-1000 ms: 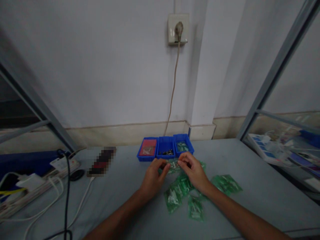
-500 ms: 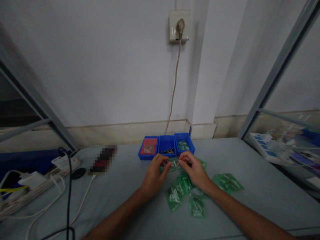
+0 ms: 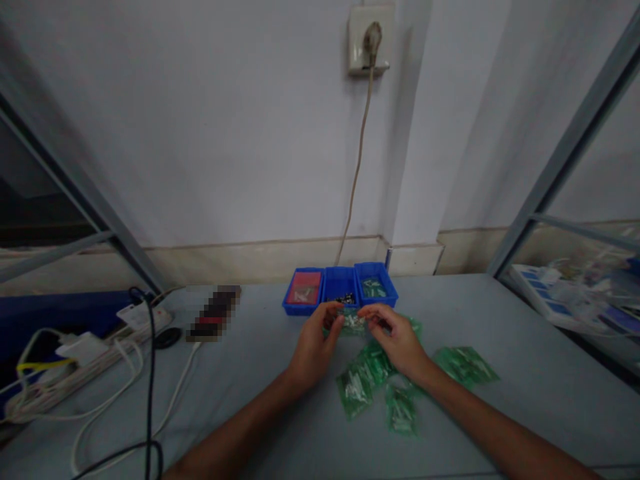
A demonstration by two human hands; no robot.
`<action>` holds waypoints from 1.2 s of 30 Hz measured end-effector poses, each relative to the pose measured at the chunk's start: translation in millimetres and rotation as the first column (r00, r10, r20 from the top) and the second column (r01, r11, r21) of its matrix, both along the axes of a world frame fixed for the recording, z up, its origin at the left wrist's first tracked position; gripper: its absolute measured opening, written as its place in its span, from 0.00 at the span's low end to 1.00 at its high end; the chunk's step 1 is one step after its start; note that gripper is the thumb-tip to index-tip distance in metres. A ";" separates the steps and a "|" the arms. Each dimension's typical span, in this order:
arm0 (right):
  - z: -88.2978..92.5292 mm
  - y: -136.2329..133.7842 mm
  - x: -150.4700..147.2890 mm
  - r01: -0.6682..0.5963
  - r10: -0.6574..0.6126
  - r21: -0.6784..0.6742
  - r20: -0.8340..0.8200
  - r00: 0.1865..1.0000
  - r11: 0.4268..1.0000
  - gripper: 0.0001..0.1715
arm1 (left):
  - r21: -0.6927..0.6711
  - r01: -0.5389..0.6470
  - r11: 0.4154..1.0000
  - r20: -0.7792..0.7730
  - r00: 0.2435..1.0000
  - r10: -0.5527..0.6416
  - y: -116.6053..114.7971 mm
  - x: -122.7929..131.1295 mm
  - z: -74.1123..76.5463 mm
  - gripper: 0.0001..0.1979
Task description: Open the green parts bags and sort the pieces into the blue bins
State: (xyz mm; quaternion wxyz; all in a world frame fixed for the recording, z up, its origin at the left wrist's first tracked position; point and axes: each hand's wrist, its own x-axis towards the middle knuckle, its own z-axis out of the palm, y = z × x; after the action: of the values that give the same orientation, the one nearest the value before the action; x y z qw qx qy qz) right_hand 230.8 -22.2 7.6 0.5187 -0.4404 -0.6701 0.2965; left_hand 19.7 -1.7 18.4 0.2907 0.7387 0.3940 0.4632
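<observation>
Both my hands pinch one small green plastic bag (image 3: 353, 323) of pale parts just above the grey table (image 3: 525, 380). My left hand (image 3: 315, 347) grips its left end with curled fingers. On the bag's right end, my right hand (image 3: 397, 340) is closed. Several more green bags (image 3: 357, 385) lie on the table under and to the right of my hands. Three small blue bins (image 3: 340, 291) stand in a row just beyond the held bag; the left one holds red contents, the middle dark parts, the right green bags.
A power strip (image 3: 85, 353) with white and black cables lies at the left. A pixelated dark object (image 3: 215, 313) sits left of the bins. A cord runs up the wall to a socket (image 3: 369, 40). Metal frame bars slant at both sides; cluttered items sit far right.
The view has shifted slightly, so everything sits a little further right and higher. My hands stay pinched on the same bag, now lifted a bit closer to the bins.
</observation>
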 end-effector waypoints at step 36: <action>6.7 2.0 -1.0 -0.012 -0.011 -0.134 -0.166 0.986 0.991 0.13 | 0.243 0.087 0.966 -0.119 0.991 -0.059 -14.2 -1.9 19.0 0.11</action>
State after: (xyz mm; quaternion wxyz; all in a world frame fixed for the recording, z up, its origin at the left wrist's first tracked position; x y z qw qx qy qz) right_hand 229.8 -20.3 14.3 0.5418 -0.4479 -0.6032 0.3767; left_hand 17.8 -15.9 37.5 0.1908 0.8078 0.3211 0.4560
